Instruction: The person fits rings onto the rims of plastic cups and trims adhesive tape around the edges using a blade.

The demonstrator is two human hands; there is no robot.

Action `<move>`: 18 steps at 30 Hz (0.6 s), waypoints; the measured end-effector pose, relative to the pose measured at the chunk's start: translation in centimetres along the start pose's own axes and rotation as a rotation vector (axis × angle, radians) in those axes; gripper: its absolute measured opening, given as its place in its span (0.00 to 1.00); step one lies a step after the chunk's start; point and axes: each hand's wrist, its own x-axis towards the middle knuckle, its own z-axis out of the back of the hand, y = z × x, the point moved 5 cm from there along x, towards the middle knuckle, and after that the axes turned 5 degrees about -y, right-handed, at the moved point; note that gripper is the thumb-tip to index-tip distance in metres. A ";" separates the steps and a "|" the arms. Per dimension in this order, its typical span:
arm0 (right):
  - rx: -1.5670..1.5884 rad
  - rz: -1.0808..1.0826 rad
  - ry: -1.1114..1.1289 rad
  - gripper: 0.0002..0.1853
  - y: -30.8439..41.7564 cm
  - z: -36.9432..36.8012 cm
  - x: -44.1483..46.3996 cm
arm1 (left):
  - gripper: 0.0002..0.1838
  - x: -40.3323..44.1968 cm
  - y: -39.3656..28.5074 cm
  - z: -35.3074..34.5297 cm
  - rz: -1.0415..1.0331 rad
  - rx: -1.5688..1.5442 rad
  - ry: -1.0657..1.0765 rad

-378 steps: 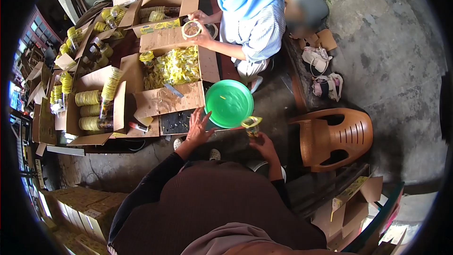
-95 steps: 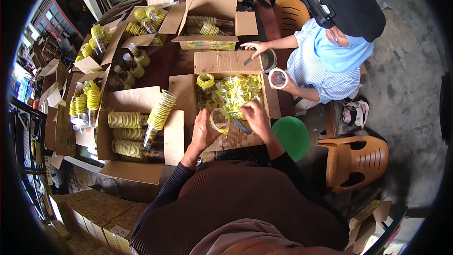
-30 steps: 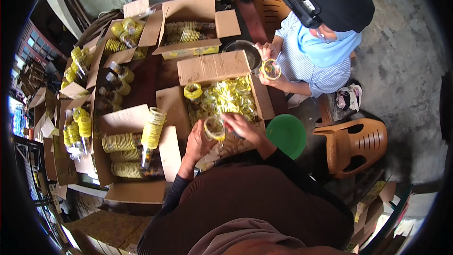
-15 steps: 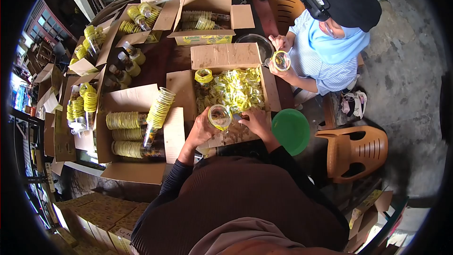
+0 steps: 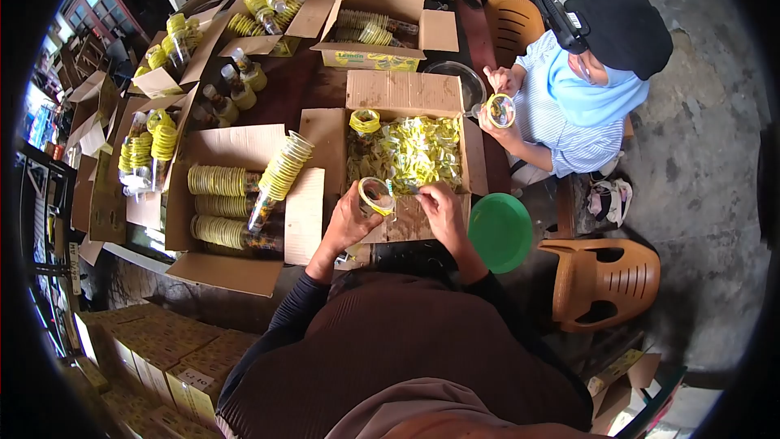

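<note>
My left hand [image 5: 348, 221] is closed around a clear plastic cup [image 5: 376, 195] with yellow printing, its open mouth tilted toward me. To the right, my right hand [image 5: 444, 213] has thumb and fingertips pinched together; something small and dark may be between them, too small to name. Both hands are over the near flap of an open cardboard box [image 5: 404, 90]. Inside that box lies a heap of small yellow-and-white packets [image 5: 422, 151]. A short yellow-rimmed cup stack [image 5: 365, 121] stands in its far left corner.
At left, a carton [image 5: 223, 272] holds long stacks of yellow cups [image 5: 223, 181]. More cartons [image 5: 370, 57] of cups stand behind. A green basin [image 5: 500, 232] is right of my right hand. Across the table corner, a co-worker [image 5: 561, 106] holds another cup. An orange chair [image 5: 605, 285] stands at right.
The view has shifted slightly. My right hand has come up off the box's near edge, fingertips now pinched beside the cup. The cup in my left hand has tilted a little.
</note>
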 end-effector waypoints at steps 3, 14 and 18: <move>-0.133 0.195 0.009 0.07 3.8 0.8 -0.5 | 0.34 -0.4 -1.4 0.3 0.006 0.203 -0.084; -0.161 0.345 0.126 0.08 4.6 2.0 -1.2 | 0.32 -1.3 -5.4 -0.9 -0.066 0.501 -0.188; -0.131 0.399 0.169 0.09 4.4 2.0 -1.3 | 0.32 -2.1 -6.3 -0.8 -0.072 0.538 -0.234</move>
